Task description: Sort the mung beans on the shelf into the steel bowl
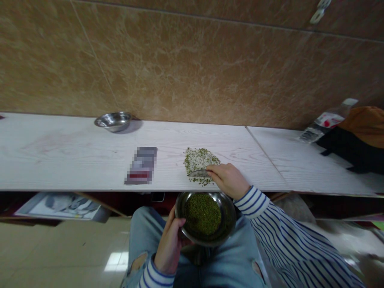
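Observation:
My left hand (172, 240) grips the rim of a shiny metal bowl (229, 218), thumb on the edge and fingers beneath. It is held over my lap, just below the table's front edge. Small green beans (204, 214), like mung beans, cover its bottom. Above the bowl, my right hand (229, 179) pinches a thin, curved grey scraper-like piece (198, 173), its exact kind unclear. That piece rests at the near side of a patch of white grains (199, 158) mixed with green beans on the white table (168, 136).
At the back left stands another metal bowl (114, 122). A flat, pixelated rectangular item (141, 166) lies left of the grains. On the right are a clear bottle (328, 120) and a brown-and-black bag-like item (360, 138). An open drawer (64, 206) shows under the table.

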Demonstrator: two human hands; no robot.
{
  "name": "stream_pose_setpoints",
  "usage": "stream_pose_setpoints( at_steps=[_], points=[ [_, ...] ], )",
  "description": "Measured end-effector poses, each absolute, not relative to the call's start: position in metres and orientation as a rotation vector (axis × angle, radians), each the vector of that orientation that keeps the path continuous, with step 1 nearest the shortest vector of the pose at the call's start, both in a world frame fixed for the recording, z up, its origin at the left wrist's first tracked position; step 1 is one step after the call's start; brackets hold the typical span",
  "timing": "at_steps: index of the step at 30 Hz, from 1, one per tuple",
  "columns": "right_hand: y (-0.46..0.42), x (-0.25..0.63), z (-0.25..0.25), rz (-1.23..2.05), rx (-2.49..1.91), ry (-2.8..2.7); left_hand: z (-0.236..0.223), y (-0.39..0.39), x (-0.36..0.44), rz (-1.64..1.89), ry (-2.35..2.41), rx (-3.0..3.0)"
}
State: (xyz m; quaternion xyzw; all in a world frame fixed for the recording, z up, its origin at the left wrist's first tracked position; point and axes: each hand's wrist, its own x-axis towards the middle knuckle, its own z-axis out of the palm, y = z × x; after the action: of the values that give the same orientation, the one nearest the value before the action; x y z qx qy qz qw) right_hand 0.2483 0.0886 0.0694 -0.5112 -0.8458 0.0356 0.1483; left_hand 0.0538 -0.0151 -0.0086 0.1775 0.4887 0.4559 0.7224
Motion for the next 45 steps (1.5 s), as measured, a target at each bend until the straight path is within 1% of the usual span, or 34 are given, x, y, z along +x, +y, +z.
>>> stream_pose_setpoints(
  at_steps=[7, 15, 20, 31, 39, 45],
  points=[
    [0.101, 0.251, 0.068, 0.05, -1.46, -2.398, -0.008, -0.013, 0.054, 1.016, 1.089, 0.358],
    [0.078, 0.256, 0.072, 0.061, -1.363, -2.381, -0.008, -0.015, 0.054, 1.013, 1.092, 0.362],
    [0.077, 0.253, 0.067, 0.085, -1.376, -2.427, -0.008, -0.015, 0.055, 1.012, 1.081, 0.362],
    [0.093, 0.255, 0.069, 0.015, -1.431, -2.38, -0.01, -0.014, 0.055, 1.014, 1.093, 0.363],
    [0.067, 0.259, 0.068, -0.129, -1.428, -2.395, -0.011, -0.014, 0.056, 1.028, 1.073, 0.364],
    [0.056, 0.262, 0.065, -0.164, -1.422, -2.398, -0.005, -0.015, 0.058, 1.028, 1.064, 0.351]
  ],
)
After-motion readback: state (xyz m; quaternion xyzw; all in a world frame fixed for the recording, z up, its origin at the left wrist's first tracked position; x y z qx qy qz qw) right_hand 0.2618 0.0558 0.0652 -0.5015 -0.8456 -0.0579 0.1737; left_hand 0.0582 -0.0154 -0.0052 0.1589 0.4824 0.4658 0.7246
